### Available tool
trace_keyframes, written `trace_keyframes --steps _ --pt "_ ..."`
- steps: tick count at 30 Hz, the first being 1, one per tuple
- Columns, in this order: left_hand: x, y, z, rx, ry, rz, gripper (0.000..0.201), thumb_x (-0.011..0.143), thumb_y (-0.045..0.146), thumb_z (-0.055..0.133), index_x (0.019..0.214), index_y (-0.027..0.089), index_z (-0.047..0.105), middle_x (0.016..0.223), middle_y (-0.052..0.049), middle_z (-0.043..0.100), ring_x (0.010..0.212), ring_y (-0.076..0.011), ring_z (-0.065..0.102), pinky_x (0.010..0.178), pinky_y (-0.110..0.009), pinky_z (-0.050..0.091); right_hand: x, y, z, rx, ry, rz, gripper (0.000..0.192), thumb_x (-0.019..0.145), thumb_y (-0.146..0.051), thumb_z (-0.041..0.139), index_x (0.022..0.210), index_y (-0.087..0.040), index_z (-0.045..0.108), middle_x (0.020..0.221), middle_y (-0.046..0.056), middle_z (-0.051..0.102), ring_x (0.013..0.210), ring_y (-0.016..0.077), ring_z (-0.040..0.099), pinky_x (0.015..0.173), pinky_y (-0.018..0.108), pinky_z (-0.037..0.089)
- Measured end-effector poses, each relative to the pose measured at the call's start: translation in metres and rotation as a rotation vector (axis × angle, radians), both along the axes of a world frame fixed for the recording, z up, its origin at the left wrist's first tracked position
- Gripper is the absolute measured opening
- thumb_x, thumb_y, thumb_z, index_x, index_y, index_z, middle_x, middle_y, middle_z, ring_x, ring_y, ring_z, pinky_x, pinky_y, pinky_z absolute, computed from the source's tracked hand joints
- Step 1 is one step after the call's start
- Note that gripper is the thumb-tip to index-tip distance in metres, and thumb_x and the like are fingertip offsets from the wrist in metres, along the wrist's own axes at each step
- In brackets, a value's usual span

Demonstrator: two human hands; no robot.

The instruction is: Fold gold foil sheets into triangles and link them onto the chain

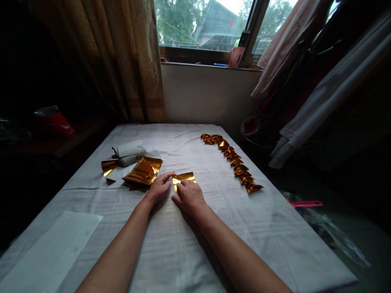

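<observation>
A small sheet of gold foil paper (185,176) lies on the white cloth between my hands. My right hand (190,197) rests on its lower part with curled fingers, which hide part of the sheet. Beside its left edge is my left hand (159,188), fingers stretched out, the tips touching or very close to the sheet's upper left corner. Just left of that hand sits a stack of gold foil sheets (144,170). A curved row of several folded gold foil pieces (234,159) runs along the right side of the table.
The table (171,252) is covered with a wrinkled white cloth. A white paper roll or wrapper (130,149) and a loose foil scrap (109,167) lie left of the stack. A pale sheet (55,248) is at front left. Hanging clothes (305,118) are at right.
</observation>
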State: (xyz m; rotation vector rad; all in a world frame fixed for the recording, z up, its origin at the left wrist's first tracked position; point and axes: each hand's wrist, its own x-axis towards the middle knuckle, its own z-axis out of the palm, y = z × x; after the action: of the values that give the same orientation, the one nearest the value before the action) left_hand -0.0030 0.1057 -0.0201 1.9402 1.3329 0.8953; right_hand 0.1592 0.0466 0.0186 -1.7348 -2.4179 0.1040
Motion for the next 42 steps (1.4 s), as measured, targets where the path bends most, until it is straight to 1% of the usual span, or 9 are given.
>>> trace_keyframes --steps 6,11,22,29,33,35,36,39,42 --pt "-0.002 -0.011 -0.007 0.045 -0.161 0.122 0.034 0.084 0.031 0.048 0.104 0.018 0.072 0.118 -0.009 0.072 0.116 -0.0234 0.065 0.108 -0.042 0.046 -0.015 0.003 -0.002 -0.036 -0.108 -0.01 0.032 0.09 -0.041 0.063 0.109 -0.017 0.065 0.106 0.014 0.066 0.095 0.0268 0.065 0.074 0.035 0.051" --pt "-0.001 -0.01 -0.01 0.047 -0.237 0.142 0.033 0.08 0.035 0.053 0.098 0.018 0.074 0.108 -0.009 0.076 0.108 -0.0244 0.068 0.103 -0.041 0.05 -0.019 0.003 -0.009 -0.012 -0.153 0.016 0.022 0.096 -0.025 0.049 0.105 -0.014 0.066 0.102 0.016 0.066 0.092 0.0268 0.067 0.071 0.035 0.052" --pt "0.0 -0.01 -0.01 0.041 -0.313 0.148 0.03 0.076 0.036 0.058 0.092 0.02 0.076 0.1 -0.006 0.077 0.1 -0.0242 0.071 0.098 -0.041 0.052 -0.019 0.005 -0.005 -0.018 -0.199 0.075 0.031 0.095 -0.007 0.036 0.105 -0.009 0.065 0.098 0.019 0.069 0.087 0.0261 0.07 0.068 0.034 0.056" --pt "-0.001 -0.009 -0.012 0.023 -0.357 0.157 0.03 0.076 0.038 0.061 0.095 0.019 0.075 0.101 -0.007 0.076 0.101 -0.0248 0.07 0.098 -0.042 0.052 -0.012 0.003 0.006 -0.038 -0.199 0.151 0.035 0.097 -0.01 0.032 0.115 -0.01 0.062 0.095 0.019 0.072 0.082 0.0238 0.072 0.066 0.03 0.055" --pt "-0.001 -0.008 -0.014 0.02 -0.407 0.189 0.042 0.079 0.045 0.061 0.111 0.019 0.069 0.111 -0.009 0.073 0.103 -0.0246 0.069 0.097 -0.042 0.052 0.003 0.006 0.013 -0.027 -0.186 0.16 0.037 0.098 -0.012 0.034 0.126 -0.013 0.058 0.097 0.017 0.072 0.082 0.0241 0.072 0.066 0.03 0.055" --pt "-0.002 -0.008 -0.014 0.018 -0.439 0.211 0.05 0.083 0.05 0.057 0.122 0.018 0.063 0.122 -0.012 0.069 0.108 -0.025 0.067 0.099 -0.043 0.051 0.013 0.008 0.017 0.008 -0.114 0.136 0.035 0.098 -0.015 0.038 0.128 -0.015 0.056 0.1 0.016 0.072 0.086 0.0233 0.072 0.069 0.03 0.056" --pt "-0.002 -0.008 -0.014 0.017 -0.452 0.219 0.054 0.085 0.052 0.055 0.126 0.018 0.06 0.127 -0.013 0.066 0.111 -0.0254 0.066 0.1 -0.043 0.05 0.018 0.01 0.019 0.051 0.031 0.102 0.033 0.096 -0.017 0.043 0.125 -0.016 0.058 0.101 0.014 0.073 0.087 0.0221 0.072 0.072 0.029 0.056" --pt "-0.002 -0.008 -0.015 0.008 -0.483 0.215 0.062 0.086 0.057 0.053 0.133 0.016 0.053 0.135 -0.016 0.06 0.118 -0.0271 0.062 0.104 -0.044 0.047 0.03 0.014 0.021 0.152 0.651 -0.114 0.022 0.093 -0.023 0.045 0.109 -0.02 0.06 0.092 0.006 0.073 0.079 0.0165 0.072 0.07 0.025 0.056" --pt "-0.001 -0.008 -0.016 -0.009 -0.508 0.174 0.072 0.085 0.06 0.055 0.142 0.017 0.043 0.138 -0.017 0.056 0.12 -0.0281 0.06 0.104 -0.046 0.047 0.037 0.017 0.014 0.064 1.177 -0.336 0.014 0.085 -0.03 0.048 0.09 -0.021 0.056 0.074 -0.001 0.067 0.062 0.0144 0.07 0.053 0.022 0.055"
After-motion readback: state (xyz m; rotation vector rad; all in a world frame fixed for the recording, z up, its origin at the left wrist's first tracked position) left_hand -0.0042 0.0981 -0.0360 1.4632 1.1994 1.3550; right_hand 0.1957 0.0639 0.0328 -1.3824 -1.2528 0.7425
